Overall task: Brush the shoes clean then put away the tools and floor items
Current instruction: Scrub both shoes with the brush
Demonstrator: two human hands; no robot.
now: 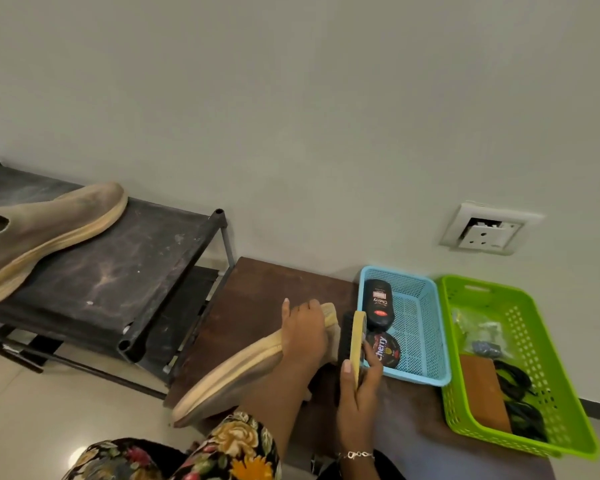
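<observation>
Inside blue basket (421,329): polish bottle (380,303), tin (384,351); left hand (303,332) grips shoe (229,382); right hand (359,393) grips brush (356,337).

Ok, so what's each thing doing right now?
held shoe, gripped by left hand, tilted
brush, in right hand, bristles against that shoe
other shoe, resting on rack
polish bottle, lying in blue basket
polish tin, lid on, same basket
green basket, part full
</observation>
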